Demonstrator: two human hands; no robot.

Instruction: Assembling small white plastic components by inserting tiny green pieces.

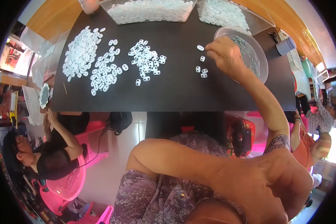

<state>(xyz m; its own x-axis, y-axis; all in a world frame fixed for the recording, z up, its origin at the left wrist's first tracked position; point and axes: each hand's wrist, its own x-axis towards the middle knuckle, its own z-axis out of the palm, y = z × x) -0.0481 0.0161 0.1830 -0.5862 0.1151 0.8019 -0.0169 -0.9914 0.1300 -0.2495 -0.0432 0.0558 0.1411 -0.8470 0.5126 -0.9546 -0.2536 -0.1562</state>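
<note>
My right hand [227,54] hovers by the left rim of a round clear tub [263,56] holding small greyish pieces. Its fingertips are pinched together, and what they hold, if anything, is too small to make out. Beside the fingertips lies a white oval plastic piece with two holes [200,48]. Below it sit several small white squarish two-hole pieces [204,72]. My left arm crosses my body, and my left hand [276,183] is at my right upper arm, with its fingers mostly hidden.
White oval pieces form a large heap [80,52] and a looser group [106,72]. White squarish pieces [145,58] lie mid-table. Two clear bins [153,13] of white pieces line the back. A grey cup [285,46] stands right. A seated person [56,160] is at left.
</note>
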